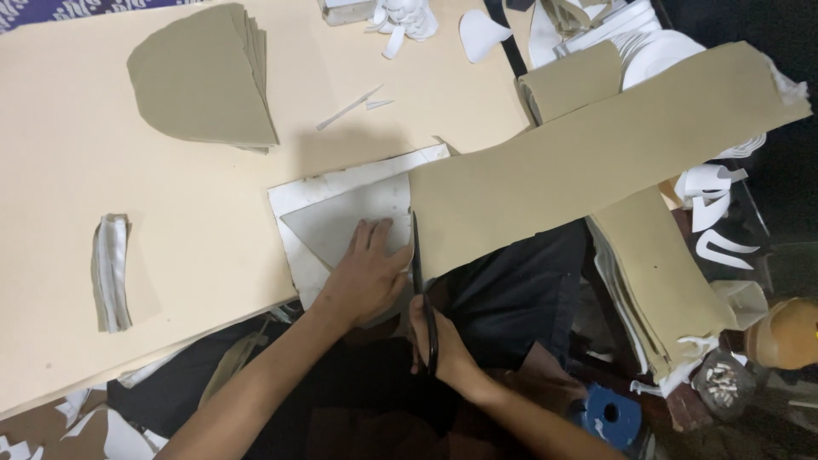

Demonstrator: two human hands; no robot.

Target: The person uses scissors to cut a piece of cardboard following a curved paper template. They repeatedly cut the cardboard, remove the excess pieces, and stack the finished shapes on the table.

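Observation:
My left hand (368, 271) presses flat on a grey curved template (341, 223) that lies over a white sheet (294, 200) at the table's near edge. My right hand (434, 341) grips black scissors (419, 264), blades pointing away along the left end of a long tan strip of material (596, 162). The strip runs from the template up to the right. The scissors' blades lie right beside the template's right edge.
A stack of tan half-round pieces (200, 81) lies at the back left of the cream table surface (128, 196). A small bundle of white strips (111, 273) sits left. More tan strips (660, 281), white cut-outs (716, 213) and a blue round object (609, 415) lie right.

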